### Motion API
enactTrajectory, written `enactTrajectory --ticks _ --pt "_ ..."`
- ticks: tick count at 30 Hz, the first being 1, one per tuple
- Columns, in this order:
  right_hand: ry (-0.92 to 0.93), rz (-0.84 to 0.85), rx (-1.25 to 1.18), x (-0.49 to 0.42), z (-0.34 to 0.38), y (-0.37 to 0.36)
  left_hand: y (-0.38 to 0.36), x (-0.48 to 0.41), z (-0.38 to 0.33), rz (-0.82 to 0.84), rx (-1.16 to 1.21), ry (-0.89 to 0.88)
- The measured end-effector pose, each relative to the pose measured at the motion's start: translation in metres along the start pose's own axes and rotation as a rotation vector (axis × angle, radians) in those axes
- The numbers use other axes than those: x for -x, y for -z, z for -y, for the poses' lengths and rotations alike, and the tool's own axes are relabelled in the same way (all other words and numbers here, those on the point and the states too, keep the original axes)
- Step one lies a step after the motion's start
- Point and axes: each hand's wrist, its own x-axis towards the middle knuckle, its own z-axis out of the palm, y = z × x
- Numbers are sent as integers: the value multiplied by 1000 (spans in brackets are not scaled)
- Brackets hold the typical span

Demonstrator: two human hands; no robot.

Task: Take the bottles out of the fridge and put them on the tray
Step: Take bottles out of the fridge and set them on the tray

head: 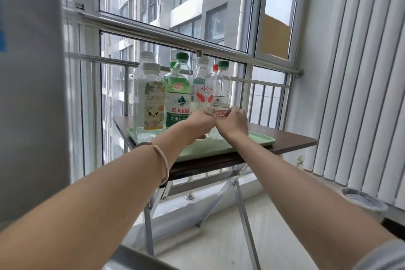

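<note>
A light green tray (pixel 258 139) lies on a dark folding table (pixel 291 140) by the window, and several bottles stand on it. My left hand (pixel 200 124) is wrapped around the lower part of a white-capped bottle with a red label (pixel 202 85). Right beside it, my right hand (pixel 234 124) grips a small clear bottle with a green cap (pixel 222 87), whose base rests on the tray. To the left stand a big green-labelled bottle (pixel 178 94) and a clear bottle with a cartoon label (pixel 150 98). More caps show behind them, one of them red (pixel 215 67).
A tall white appliance side (pixel 28 94) fills the left edge. A steel railing (pixel 166 37) and the window run behind the table. Vertical blinds (pixel 361 72) hang at the right, and a round bin (pixel 361 200) sits on the floor below them. The table's metal legs (pixel 243 204) cross underneath.
</note>
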Motion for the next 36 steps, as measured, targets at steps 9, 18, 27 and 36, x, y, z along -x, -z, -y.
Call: enactTrajectory --ticks 9,18,27,36 --pt "165 -87 -37 69 62 44 22 65 -28 -83 97 -22" --pt "376 -9 62 218 114 72 81 209 -10 -117 -7 22" --pt "583 201 119 382 178 26 173 336 76 -60 -321 111" --pt "561 486 -82 502 219 -101 257 397 214 -106 -263 448"
